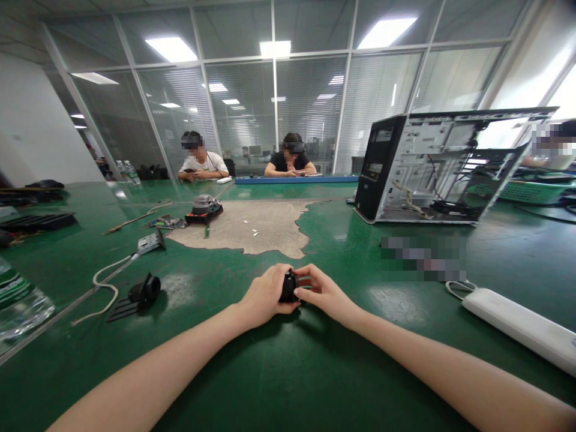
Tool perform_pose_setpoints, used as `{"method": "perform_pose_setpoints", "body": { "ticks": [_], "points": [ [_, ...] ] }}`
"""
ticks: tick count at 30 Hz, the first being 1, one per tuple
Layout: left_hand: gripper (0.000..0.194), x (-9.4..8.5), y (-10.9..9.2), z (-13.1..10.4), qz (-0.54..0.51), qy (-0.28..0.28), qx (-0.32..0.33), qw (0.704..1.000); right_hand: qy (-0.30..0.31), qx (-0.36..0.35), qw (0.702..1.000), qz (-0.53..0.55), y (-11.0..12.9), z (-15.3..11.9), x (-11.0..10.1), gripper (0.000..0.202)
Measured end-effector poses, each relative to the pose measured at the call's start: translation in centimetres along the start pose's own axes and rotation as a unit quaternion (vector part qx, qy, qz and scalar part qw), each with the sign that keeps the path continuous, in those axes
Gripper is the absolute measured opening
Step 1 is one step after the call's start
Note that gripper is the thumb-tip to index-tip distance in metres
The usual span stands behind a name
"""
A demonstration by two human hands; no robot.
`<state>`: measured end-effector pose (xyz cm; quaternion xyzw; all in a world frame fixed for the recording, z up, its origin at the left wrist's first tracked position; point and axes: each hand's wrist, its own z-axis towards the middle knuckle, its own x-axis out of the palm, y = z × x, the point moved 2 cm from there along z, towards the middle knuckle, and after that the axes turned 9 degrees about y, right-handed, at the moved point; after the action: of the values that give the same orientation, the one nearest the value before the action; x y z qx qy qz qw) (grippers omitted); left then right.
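Note:
Both my hands meet above the green table, in front of a bare patch. My left hand (267,293) is wrapped round a small black part (288,287) from the left and over its top. Thumb and fingers of my right hand (318,289) grip its right side. Most of the part is covered by my fingers, so its exact kind does not show. A black plastic duct-like piece (146,289) with a round opening and flat slats lies to the left of my hands.
An open computer case (445,162) stands at the right. A white power strip (517,324) lies near the right edge. At left are a water bottle (20,300), a metal box with a cable (150,242) and a heatsink fan (204,208). Two people sit across the table.

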<state>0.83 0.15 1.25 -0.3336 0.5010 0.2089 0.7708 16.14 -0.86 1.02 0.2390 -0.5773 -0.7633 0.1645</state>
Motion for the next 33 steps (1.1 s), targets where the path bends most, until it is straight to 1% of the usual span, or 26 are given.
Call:
{"method": "perform_pose_setpoints", "body": {
  "ticks": [8, 15, 19, 27, 33],
  "points": [
    [0.055, -0.11, -0.13, -0.01, 0.010, -0.001, 0.000, 1.000, -0.008, -0.015, 1.000, 0.002, 0.05, -0.15, -0.08, 0.020],
    [0.056, -0.11, -0.12, 0.03, 0.013, 0.002, 0.002, 1.000, -0.008, 0.003, 1.000, -0.005, -0.04, 0.05, -0.02, 0.028],
    [0.055, -0.14, -0.10, 0.03, 0.019, 0.006, 0.002, 1.000, 0.008, -0.009, 1.000, 0.007, 0.10, -0.12, 0.01, 0.028],
    [0.055, -0.05, -0.02, 0.02, 0.019, 0.005, -0.001, 1.000, -0.002, -0.022, 1.000, 0.006, 0.02, -0.07, 0.00, 0.020],
    [0.054, -0.07, 0.03, 0.07, 0.018, 0.001, 0.005, 1.000, -0.003, -0.001, 1.000, 0.000, -0.07, 0.07, 0.00, 0.030]
  ]
}}
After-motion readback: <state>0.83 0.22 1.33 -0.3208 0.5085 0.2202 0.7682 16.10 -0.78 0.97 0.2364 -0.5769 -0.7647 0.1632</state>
